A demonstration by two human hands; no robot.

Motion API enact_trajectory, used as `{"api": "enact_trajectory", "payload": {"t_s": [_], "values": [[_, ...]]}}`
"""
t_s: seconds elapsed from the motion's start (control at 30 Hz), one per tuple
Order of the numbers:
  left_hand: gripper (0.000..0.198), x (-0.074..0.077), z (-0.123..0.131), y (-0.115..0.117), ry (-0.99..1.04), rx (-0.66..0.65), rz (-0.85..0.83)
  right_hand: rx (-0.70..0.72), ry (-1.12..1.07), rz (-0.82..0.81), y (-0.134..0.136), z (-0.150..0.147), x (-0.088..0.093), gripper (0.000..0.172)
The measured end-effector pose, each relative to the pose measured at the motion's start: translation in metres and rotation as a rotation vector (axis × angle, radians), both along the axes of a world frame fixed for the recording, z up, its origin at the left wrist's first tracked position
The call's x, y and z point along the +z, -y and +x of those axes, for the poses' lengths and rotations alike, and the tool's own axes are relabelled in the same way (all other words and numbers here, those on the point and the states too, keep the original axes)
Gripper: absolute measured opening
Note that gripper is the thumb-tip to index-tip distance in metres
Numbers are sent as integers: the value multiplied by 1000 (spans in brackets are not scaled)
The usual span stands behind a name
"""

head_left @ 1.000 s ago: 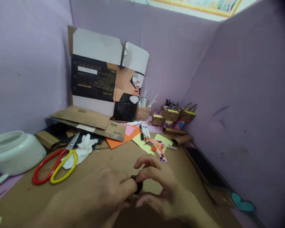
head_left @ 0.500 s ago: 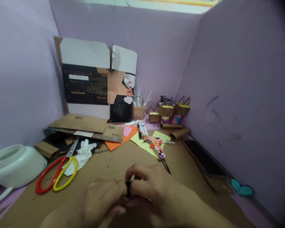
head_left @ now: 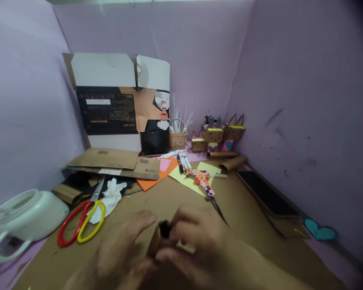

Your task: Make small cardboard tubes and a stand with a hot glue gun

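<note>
A small folded cardboard tube (head_left: 153,242) sits low at the front, its dark open end facing up and away. My right hand (head_left: 196,237) grips its right side, with the thumb in front and bent fingers at the top rim. On the other side, my left hand (head_left: 121,245) is around the tube, thumb against its lower part and the index finger lifted off the rim. Both hands are somewhat blurred, and the tube's lower part is hidden behind them.
Scissors (head_left: 78,225) and a crumpled tissue (head_left: 113,193) lie left, beside a white pot (head_left: 33,213). A patterned glue gun (head_left: 204,183) rests on yellow paper near markers (head_left: 184,160). Flattened cardboard (head_left: 109,158) lies behind; a black phone-like slab (head_left: 266,193) lies right.
My hands have parted slightly and turned the piece, so the cardboard tube's side and opening now show. The left index finger has lifted away. The camera view has shifted slightly.
</note>
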State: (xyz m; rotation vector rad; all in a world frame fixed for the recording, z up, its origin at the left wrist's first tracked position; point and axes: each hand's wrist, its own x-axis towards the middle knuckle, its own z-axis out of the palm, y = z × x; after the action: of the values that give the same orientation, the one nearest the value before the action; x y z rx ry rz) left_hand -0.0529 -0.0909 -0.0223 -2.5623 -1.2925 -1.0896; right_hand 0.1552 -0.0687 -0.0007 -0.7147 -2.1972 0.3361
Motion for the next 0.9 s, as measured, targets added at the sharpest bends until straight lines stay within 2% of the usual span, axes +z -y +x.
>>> {"api": "enact_trajectory", "payload": {"t_s": [0.1,0.13,0.17,0.27,0.37,0.43,0.53,0.67,0.73,0.9], "values": [[51,0,14,-18,140,-60,-293,-174,-342,-441,-26,-1,-9,23],[52,1,17,-27,190,-75,-415,-203,-434,-590,-36,-1,-14,26],[52,2,20,-35,250,-84,-528,-176,-541,-725,-45,0,-20,27],[51,-2,25,-55,519,-121,-758,-105,-901,-988,-64,2,-41,30],[52,-12,29,-61,820,-168,-839,-82,-1093,-1153,-69,3,-55,30],[51,-17,31,-59,941,-174,-831,-77,-1115,-1242,-69,1,-59,28],[45,-19,33,-53,992,-174,-749,-42,-1065,-1386,-65,-4,-60,23],[33,-19,33,-46,771,-84,-453,44,-966,-1540,-59,-10,-65,17],[30,-19,33,-44,646,-95,-321,105,-925,-1574,-57,-12,-68,19],[39,-17,34,-41,583,-200,-219,153,-884,-1584,-56,-14,-70,23]]}}
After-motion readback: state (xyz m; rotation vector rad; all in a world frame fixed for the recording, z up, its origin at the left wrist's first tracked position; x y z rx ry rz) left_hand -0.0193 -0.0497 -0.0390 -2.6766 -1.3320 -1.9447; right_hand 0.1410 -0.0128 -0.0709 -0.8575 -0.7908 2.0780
